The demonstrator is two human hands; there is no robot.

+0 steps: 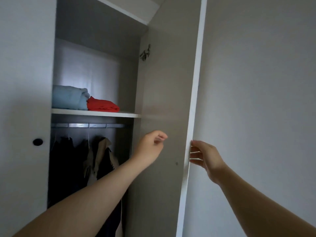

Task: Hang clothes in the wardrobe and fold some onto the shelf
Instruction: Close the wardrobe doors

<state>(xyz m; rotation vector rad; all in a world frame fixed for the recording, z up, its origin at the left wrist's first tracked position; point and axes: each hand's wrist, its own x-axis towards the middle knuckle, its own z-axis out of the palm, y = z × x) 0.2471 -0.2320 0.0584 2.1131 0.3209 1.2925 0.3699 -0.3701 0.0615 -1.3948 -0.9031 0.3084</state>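
Looking into the wardrobe [102, 40] here, and its right-hand door [164, 82] stands swung open toward us, grey inner face showing and the white edge running down the middle of the view. The left-hand door [25, 82] is closed.

Down in the lower section, a row of dark clothes [65, 159] hangs from the rail [77, 125] on white hangers. A beige coat [100, 151] hangs at the right end of the row, right beside the dark stuff. Above the rail is the white shelf [126, 114]. It carries a folded light blue garment [68, 98] on the left and a smaller folded red one [102, 106] touching its right side. The right part of the shelf is bare.

Our left hand [151, 144] is raised in front of the open door's inner face, fingers loosely curled in and holding nothing. We can't tell if it touches the door. Our right hand [206, 156] is on the outer side of that door, fingers fairly straight with the tips resting on the white edge, so it's a touch and not a real grasp.

Small bits: a metal hinge [145, 53] sits high up where the open door meets the frame, a round black knob [37, 142] sits on the closed door, and there's a tiny dark dot [176, 163] on the open door near our right hand.
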